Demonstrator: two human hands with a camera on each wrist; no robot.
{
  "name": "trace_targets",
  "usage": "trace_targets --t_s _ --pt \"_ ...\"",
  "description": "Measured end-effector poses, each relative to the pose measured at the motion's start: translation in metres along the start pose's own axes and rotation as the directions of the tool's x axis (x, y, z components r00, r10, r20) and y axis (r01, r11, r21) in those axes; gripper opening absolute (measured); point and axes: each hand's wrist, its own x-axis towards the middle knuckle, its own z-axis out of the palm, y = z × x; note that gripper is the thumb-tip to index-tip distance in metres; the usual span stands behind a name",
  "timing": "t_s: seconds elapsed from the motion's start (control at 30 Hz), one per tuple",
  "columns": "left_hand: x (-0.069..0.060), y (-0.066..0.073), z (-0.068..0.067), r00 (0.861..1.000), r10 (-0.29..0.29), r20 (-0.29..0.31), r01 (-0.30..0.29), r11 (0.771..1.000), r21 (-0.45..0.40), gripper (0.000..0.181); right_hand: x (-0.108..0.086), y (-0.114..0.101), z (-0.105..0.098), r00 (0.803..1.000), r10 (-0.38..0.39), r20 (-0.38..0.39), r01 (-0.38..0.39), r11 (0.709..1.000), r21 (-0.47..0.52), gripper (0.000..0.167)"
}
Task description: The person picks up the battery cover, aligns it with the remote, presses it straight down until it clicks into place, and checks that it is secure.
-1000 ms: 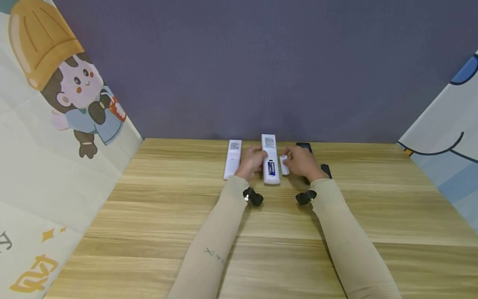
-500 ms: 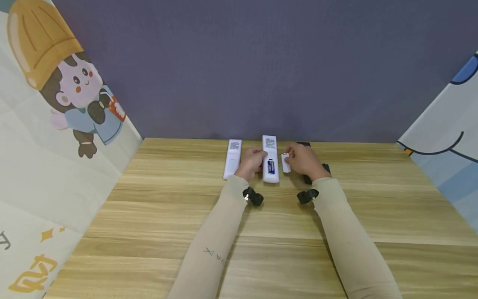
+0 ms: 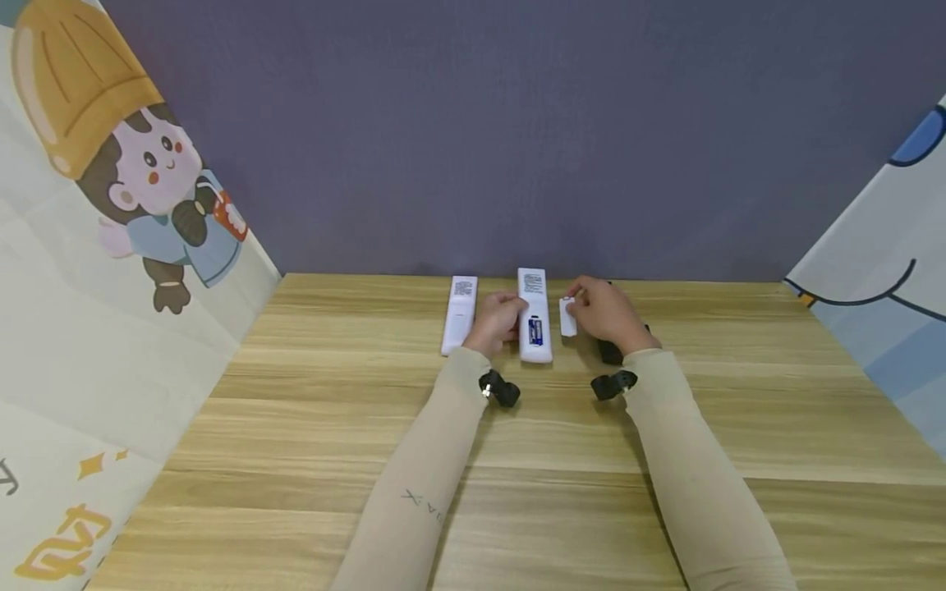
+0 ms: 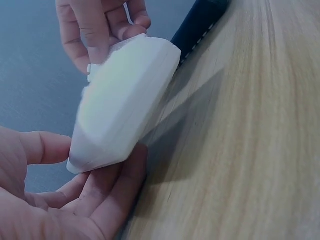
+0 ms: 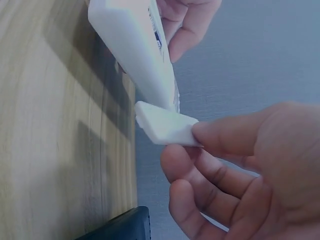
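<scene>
A white remote control is held by my left hand, thumb on one side and fingers beneath. Its back faces up, the battery compartment uncovered, with blue batteries inside. In the left wrist view the remote is tilted above the table. My right hand pinches the small white battery cover between thumb and fingers, just right of the remote and apart from it. The right wrist view shows the cover at the fingertips, in front of the remote.
Left of my left hand, another white remote lies back up on the wooden table. A black object, mostly hidden, lies under my right hand. A dark grey wall panel rises along the table's far edge.
My right hand has drawn slightly away to the right and up with the battery cover, widening its gap from the remote. The left hand and the remote stay nearly in place.
</scene>
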Motion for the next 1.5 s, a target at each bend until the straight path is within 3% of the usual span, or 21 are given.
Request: trace_targets --t_s 0.3,0.87,1.23,1.5 --pt "-0.009 0.006 0.0 1.0 0.0 -0.005 0.0 1.0 0.028 0.04 -0.002 -0.001 -0.004 1.0 -0.009 -0.026 0.013 0.99 0.138 0.024" --pt "-0.011 0.009 0.001 1.0 -0.013 0.019 0.013 1.0 -0.024 0.045 -0.004 -0.006 -0.009 0.999 0.032 -0.032 -0.02 0.947 0.32 0.027" --pt "-0.011 0.011 0.001 0.999 -0.012 0.029 0.013 0.999 -0.048 0.041 -0.004 -0.012 -0.011 0.999 0.038 -0.019 -0.029 0.927 0.373 0.026" --pt "-0.011 0.01 0.001 1.0 -0.014 0.019 0.015 0.999 -0.042 0.04 -0.004 -0.015 -0.012 1.0 0.014 0.007 -0.016 0.932 0.361 0.027"
